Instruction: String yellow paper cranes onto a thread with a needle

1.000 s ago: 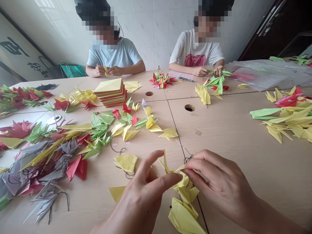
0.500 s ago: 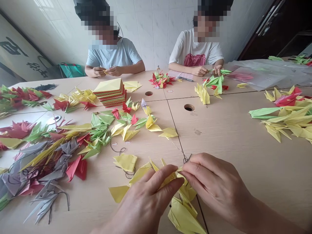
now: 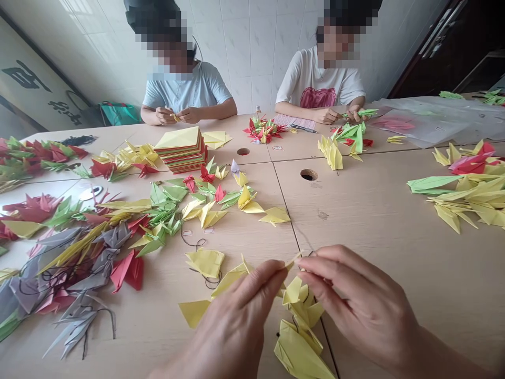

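Low over the near middle of the table, my left hand (image 3: 240, 310) pinches a yellow folded paper crane (image 3: 293, 260), whose narrow tip sticks out past the fingers. My right hand (image 3: 355, 300) is close beside that tip, thumb and fingers closed on a dark thread (image 3: 311, 253); the rest of what it grips is hidden. Below the hands lie several yellow cranes (image 3: 302, 350) strung on dark thread. Left of my left hand is another yellow paper piece (image 3: 205, 262) with a loop of black thread under it.
Piles of grey, red and green cranes (image 3: 59, 279) cover the left side. A stack of coloured square paper (image 3: 181, 150) stands further back. More yellow cranes (image 3: 469, 195) lie at right. Two people sit opposite, handling folded paper. A round hole (image 3: 309, 174) opens in the tabletop.
The fingers of both hands have shifted around the crane's tip, which now shows between them. My left thumb has drawn in against the fingers. The view has shifted slightly.
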The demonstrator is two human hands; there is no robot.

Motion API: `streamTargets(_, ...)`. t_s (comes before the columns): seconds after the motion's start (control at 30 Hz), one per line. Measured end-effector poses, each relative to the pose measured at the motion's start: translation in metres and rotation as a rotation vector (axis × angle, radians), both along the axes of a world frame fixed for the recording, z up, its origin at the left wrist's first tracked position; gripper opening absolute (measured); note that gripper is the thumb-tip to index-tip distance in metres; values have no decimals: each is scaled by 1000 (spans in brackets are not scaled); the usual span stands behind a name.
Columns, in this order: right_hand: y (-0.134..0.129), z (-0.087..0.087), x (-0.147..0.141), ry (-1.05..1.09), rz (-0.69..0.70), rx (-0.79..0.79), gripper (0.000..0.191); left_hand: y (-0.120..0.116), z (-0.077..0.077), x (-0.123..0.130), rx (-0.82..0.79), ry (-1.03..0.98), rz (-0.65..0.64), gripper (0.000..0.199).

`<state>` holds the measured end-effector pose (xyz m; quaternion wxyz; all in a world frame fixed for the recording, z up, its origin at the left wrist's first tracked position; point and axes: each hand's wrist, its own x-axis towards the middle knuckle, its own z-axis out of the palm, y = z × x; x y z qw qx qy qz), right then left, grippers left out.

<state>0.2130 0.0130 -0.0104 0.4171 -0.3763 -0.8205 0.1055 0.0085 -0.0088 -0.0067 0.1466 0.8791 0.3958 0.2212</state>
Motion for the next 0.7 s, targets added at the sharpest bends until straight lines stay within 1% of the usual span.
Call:
streamTargets(0.1,-4,5,4,164,57,-149,34,0,5,-3,-168,-177,152,60)
streamTargets(0.17,-10,6,3,279,126,-302,38,0,9,-6,-292,-293,232,58)
streamTargets(0.2,-12,7,2,360,168,-406,39,-1,11,-6,-334,-339,261,57)
streamTargets(0.27,-17,9,-2,532,233,-698,35,-2,13,-7,-359,-393,300,58)
streamTargets(0.3,-19,10,-5,592,263,-865,29,-3,13,-7,-345,-396,315,59)
streamTargets(0.37,-21,13,-10,614,326,-1172,13,-4,12,-7,-268,-364,344,60)
streamTargets(0.4,-21,14,-12,594,346,-1291,14,-5,11,-6,-216,-333,357,60)
streamTargets(0.43,-21,15,-14,580,355,-1377,20,-6,10,-6,-158,-298,366,60)
streamTargets(0.47,-21,16,-15,572,361,-1446,25,-6,9,-5,-99,-261,371,61)
streamTargets(0.53,-20,17,-15,580,347,-1543,29,-7,8,-4,-12,-199,363,61)
streamTargets(0.6,-20,18,-15,588,357,-1591,31,-7,8,-3,43,-175,330,62)
streamTargets(0.7,-20,16,-14,571,394,-1620,32,-8,6,-2,71,-168,306,62)
